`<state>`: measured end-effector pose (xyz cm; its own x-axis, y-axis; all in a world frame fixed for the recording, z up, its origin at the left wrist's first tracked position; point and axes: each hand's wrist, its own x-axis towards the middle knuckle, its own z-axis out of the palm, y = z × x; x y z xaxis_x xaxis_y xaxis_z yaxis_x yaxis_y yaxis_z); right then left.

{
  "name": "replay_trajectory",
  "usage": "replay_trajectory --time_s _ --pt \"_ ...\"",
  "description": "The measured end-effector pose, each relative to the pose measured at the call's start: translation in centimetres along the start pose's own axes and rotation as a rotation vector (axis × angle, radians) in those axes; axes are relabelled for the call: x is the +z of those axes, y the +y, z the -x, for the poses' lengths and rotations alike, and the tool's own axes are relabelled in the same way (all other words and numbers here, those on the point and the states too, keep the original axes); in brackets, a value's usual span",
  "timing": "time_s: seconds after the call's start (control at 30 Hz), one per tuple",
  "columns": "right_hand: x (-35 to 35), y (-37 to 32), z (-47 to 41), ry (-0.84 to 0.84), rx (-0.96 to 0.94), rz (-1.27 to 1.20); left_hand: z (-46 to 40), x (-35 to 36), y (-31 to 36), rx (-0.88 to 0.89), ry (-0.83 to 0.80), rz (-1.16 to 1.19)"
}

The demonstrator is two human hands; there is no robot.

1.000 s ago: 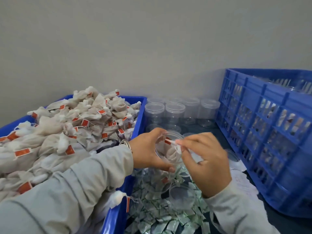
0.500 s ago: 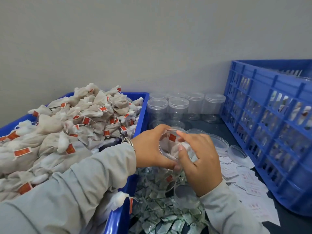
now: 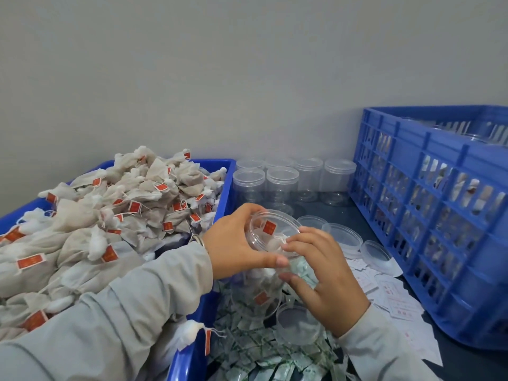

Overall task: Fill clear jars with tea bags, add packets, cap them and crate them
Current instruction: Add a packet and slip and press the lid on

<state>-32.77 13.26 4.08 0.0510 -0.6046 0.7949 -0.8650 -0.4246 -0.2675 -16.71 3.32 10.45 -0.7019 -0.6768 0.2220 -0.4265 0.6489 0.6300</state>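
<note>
My left hand point(image 3: 236, 243) grips a clear jar point(image 3: 264, 270) near its mouth, tilted toward me, with tea bags and red tags inside. My right hand point(image 3: 321, 273) is at the jar's rim, fingertips on a tea bag string and thumb against the jar's side. The blue bin point(image 3: 225, 185) on the left is heaped with tea bags point(image 3: 110, 221). Green-and-white packets point(image 3: 269, 353) lie piled under my hands. One clear lid point(image 3: 298, 323) sits on that pile. Empty jars point(image 3: 280, 182) stand at the back.
A tall blue slatted crate point(image 3: 428, 215) with filled jars inside stands on the right. Loose clear lids point(image 3: 343, 235) and white paper slips point(image 3: 393, 295) lie between my hands and the crate. A grey wall closes off the back.
My right hand has slid from the jar's mouth down to its rim and side. The view has shifted slightly; the jar stays in my left hand.
</note>
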Motion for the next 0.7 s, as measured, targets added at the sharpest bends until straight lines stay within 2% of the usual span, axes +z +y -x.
replay_trajectory --time_s 0.23,0.33,0.4,0.53,0.7 --pt "-1.1 -1.3 -1.4 0.041 0.004 -0.007 -0.4 0.0 -0.7 0.010 -0.012 0.166" --pt "-2.4 -1.6 -1.5 0.091 -0.036 0.074 -0.7 0.0 -1.2 -0.046 -0.005 0.440" --pt "-4.0 -1.8 -1.8 0.133 -0.032 0.100 -0.9 0.1 -1.5 -0.077 0.049 0.537" --pt "-8.2 -3.0 -2.9 0.182 -0.030 0.160 -1.3 0.3 -2.0 -0.073 0.053 0.536" --pt "-14.5 -4.8 -4.4 0.117 -0.033 0.214 -1.4 0.1 -2.6 -0.052 0.046 0.553"
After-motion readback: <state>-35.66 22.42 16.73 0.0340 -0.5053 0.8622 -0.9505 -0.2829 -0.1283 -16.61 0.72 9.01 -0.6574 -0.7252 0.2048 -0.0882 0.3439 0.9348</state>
